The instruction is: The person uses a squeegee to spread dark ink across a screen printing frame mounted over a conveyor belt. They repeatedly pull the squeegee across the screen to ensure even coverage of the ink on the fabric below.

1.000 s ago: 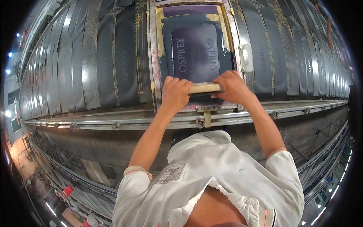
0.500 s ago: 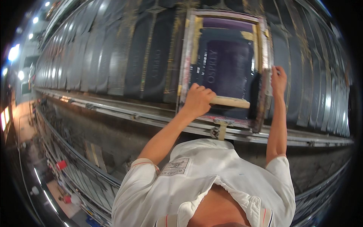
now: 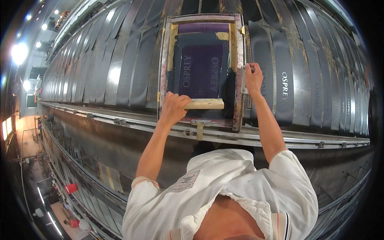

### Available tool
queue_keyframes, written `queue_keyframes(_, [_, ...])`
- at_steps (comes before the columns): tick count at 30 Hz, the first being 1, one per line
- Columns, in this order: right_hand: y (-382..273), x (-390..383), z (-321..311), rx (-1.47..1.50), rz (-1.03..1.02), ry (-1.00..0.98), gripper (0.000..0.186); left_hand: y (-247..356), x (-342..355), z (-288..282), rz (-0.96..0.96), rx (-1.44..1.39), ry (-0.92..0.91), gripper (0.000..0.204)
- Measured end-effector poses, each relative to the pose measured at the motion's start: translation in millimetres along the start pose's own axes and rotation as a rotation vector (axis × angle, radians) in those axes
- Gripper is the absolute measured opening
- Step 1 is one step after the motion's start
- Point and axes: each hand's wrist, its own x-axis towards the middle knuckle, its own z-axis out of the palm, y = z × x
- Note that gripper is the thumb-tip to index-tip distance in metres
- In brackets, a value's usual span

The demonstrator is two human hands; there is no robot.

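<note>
A screen-printing frame (image 3: pixel 204 18) with pinkish-stained sides rests over the dark fabric panels in front of me. Its mesh (image 3: pixel 200 76) is dark purple with light lettering, and yellowish tape lines the inner edges. My left hand (image 3: pixel 173 108) is wrapped round the left end of a squeegee (image 3: pixel 206 104) with a pale wooden bar, lying crosswise at the near end of the mesh. The squeegee's blade edge is hidden. At the frame's right side, my right hand (image 3: pixel 253 79) is closed on the edge, beside a small metal bracket (image 3: pixel 244 82).
Several dark grey panels lie side by side along the long table; one panel (image 3: pixel 282 108) right of the frame bears white lettering. A metal rail (image 3: pixel 140 126) with stops runs along the near edge. A red container (image 3: pixel 71 188) stands at lower left.
The frame, squeegee and both hands have shifted left in view. A panel with bright white lettering now shows right of the frame. Both hands keep their holds.
</note>
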Motion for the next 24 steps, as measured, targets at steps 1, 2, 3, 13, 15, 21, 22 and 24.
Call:
queue_keyframes(1, [-10,-9,12,-0.013,0.000,0.009,0.027,-10,-21,-9,-0.007,0.022,0.015,0.040])
queue_keyframes(2, [-10,-7,14,-0.023,0.001,0.046,0.027,-4,-27,-7,-0.001,0.017,0.021,0.044])
queue_keyframes(3, [-13,-12,21,-0.052,0.014,0.028,0.027,-6,-42,-9,-0.013,-0.009,0.021,0.044])
queue_keyframes(13, [10,5,30,-0.313,-0.052,0.043,0.028,-10,-41,23,0.026,-0.027,0.057,0.033])
queue_keyframes(15, [1,6,21,-0.428,-0.027,-0.043,0.026,-32,-12,28,0.049,-0.039,0.072,0.032])
queue_keyframes(21, [-58,49,17,-0.366,-0.224,-0.357,0.041,-116,122,43,0.078,-0.005,0.060,0.042])
queue_keyframes(22, [-70,58,22,-0.268,-0.306,-0.422,0.044,-128,144,43,0.084,-0.037,0.057,0.038])
queue_keyframes(24, [-92,73,38,-0.131,-0.366,-0.557,0.050,-143,173,39,0.071,-0.108,0.015,0.029])
